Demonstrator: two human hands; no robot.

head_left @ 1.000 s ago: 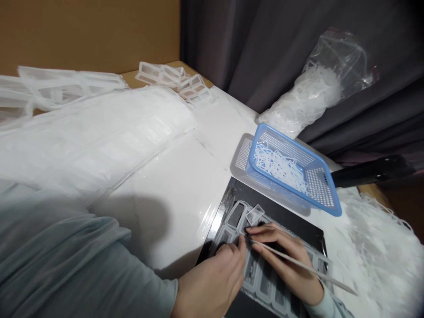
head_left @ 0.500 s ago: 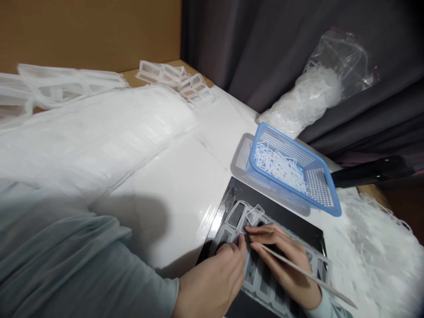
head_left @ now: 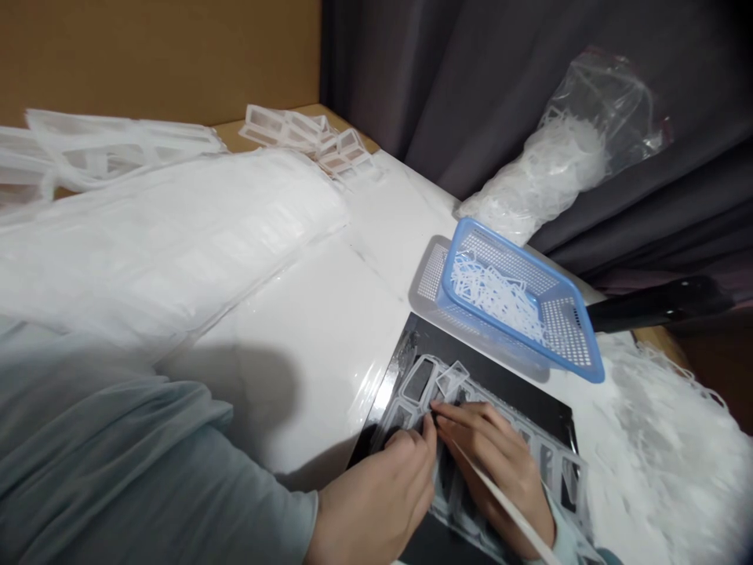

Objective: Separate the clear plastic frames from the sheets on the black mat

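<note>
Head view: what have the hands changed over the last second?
The right hand has swung the thin white stick it holds, so the free end now points down the view, not out right. Its fingertips edged left over the clear plastic frame sheet. The left hand on that sheet and the blue mesh basket stayed put.

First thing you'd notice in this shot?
The left hand and right hand work over plastic frames on a black board at the bottom, the right hand holding a thin white stick. Above them sits a blue mesh basket of white plastic scraps, and a big stack of white plastic sheets fills the left.
</note>
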